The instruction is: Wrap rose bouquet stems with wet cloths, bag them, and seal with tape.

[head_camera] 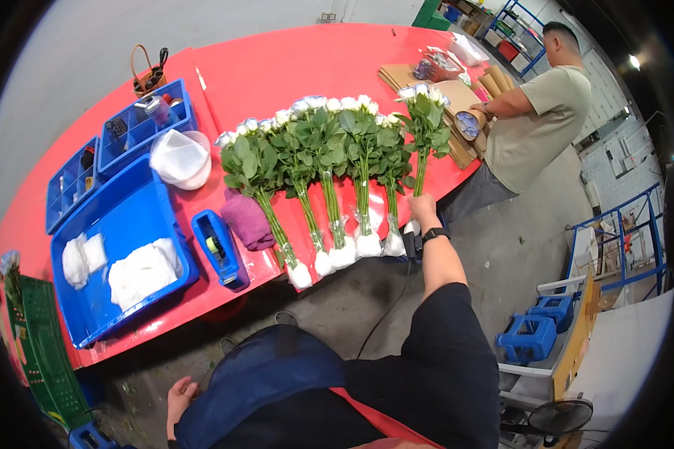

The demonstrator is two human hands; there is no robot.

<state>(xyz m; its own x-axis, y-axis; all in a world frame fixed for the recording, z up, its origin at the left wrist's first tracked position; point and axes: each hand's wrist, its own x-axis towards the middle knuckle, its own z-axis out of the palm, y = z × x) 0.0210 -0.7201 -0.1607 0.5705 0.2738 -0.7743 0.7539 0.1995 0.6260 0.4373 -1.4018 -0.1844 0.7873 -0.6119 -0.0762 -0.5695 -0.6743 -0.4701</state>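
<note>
My right hand point(423, 207) grips the stems of a bunch of white roses with bluish petal edges point(424, 120) at the table's right front edge. The white wrapped stem end point(412, 227) of that bunch shows below the hand. To its left, several similar rose bunches point(326, 140) lie side by side, blooms away from me. Their stem ends are wrapped in white material under clear plastic point(342, 252). Low beside my body hangs my left hand point(181, 397), with loosely bent fingers and nothing visible in it.
On the red-covered table point(292, 62) are a blue tray with white pads point(123, 202), a blue tape dispenser point(219, 250), a purple towel point(248, 220), a white tub point(194, 177) and divided blue bins point(146, 126). At right, another person point(556, 123) holds a paper-wrapped bouquet point(468, 124).
</note>
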